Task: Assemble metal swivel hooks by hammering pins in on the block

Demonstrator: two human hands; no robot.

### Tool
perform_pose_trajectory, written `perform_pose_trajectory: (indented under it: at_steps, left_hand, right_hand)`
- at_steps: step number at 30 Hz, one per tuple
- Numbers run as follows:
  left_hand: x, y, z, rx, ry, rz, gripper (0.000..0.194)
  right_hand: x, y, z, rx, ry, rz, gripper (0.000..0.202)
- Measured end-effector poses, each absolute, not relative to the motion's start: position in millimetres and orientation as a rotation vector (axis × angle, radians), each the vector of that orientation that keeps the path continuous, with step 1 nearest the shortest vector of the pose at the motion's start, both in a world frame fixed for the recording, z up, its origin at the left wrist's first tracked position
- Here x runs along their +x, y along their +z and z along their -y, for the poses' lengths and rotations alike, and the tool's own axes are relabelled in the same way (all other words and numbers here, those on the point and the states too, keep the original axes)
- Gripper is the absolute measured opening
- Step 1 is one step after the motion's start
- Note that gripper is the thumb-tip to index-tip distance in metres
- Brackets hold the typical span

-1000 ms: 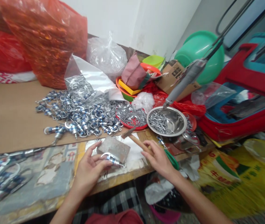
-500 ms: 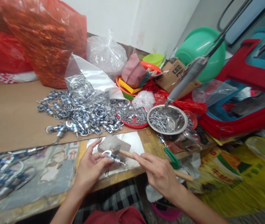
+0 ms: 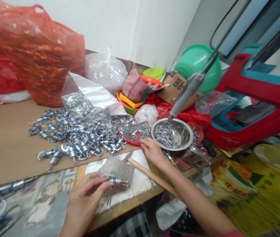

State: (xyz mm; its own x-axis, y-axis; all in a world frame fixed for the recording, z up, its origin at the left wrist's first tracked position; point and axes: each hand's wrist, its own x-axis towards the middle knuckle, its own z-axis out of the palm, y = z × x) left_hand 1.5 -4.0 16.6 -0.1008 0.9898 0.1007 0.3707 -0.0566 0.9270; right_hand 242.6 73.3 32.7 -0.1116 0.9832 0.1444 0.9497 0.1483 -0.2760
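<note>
My left hand [image 3: 87, 192] is closed, pinching a small metal hook fitting [image 3: 117, 180] with a blue band over a flat metal block [image 3: 117, 169]. A hammer [image 3: 152, 174] rests with its head on the block, its wooden handle slanting toward my right forearm. My right hand [image 3: 153, 151] is off the hammer and holds nothing that shows. Its slightly bent fingers reach the near right rim of a red plate [image 3: 130, 141] heaped with small grey metal pieces. The tips are partly hidden.
Many similar blue-banded fittings [image 3: 81, 135] are piled on cardboard [image 3: 4, 138] at left. A steel bowl [image 3: 186, 143] of metal pins stands right of the plate, under a grey hanging tool [image 3: 188, 93]. A red plastic chair [image 3: 248, 131] and yellow sacks [image 3: 260, 191] are farther right.
My right hand has let go of the hammer and moved up to the red plate. The hammer now lies on the block. My left hand still holds the hook fitting.
</note>
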Motion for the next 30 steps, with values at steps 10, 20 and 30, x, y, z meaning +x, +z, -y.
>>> perform_pose_trajectory:
  at_steps: [10,20,30]
  left_hand:
    - [1,20,-5,1.67,1.099,-1.416,0.018]
    - [-1,17,-8,1.688,1.027,-1.366,0.016]
    - [-2,19,-7,1.791,1.018,-1.307,0.019]
  right_hand:
    - [239,29,-189,-2.284,0.09,2.148,0.029]
    - [234,24,-163,-2.12,0.04,2.331,0.026]
    - [230,24,-160,-2.015,0.095,2.22,0.021]
